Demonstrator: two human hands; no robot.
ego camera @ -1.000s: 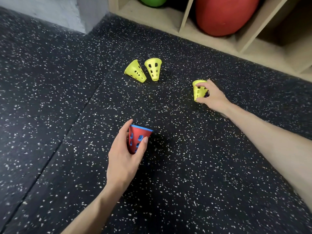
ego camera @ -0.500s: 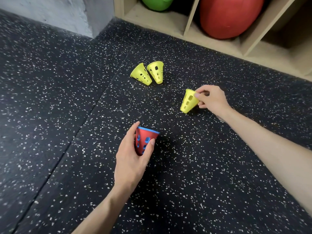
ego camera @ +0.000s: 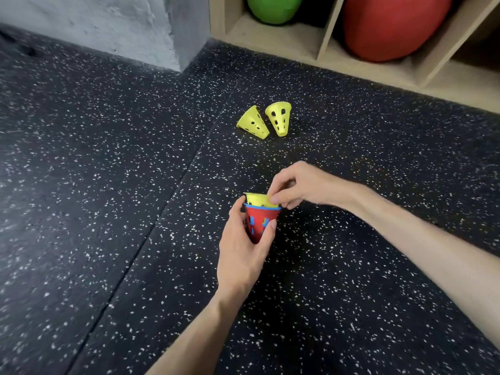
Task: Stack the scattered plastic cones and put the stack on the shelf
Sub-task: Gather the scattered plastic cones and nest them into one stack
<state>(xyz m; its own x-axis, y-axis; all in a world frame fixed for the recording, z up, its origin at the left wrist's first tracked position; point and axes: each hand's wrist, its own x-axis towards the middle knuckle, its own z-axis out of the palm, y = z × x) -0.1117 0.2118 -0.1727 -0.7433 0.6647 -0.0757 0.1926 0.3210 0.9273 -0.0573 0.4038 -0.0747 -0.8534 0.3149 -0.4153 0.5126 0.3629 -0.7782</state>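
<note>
Since a moment ago the right hand has carried its pinched yellow cone from the floor into the red cone gripped by the left hand, wide end up, above the speckled floor.

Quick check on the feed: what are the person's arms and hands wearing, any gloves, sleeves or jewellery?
Nothing is worn that shows. The left hand and right hand are ungloved, with no rings, watch or bands visible. Both forearms are bare to the frame edge, no sleeves in view.
</note>
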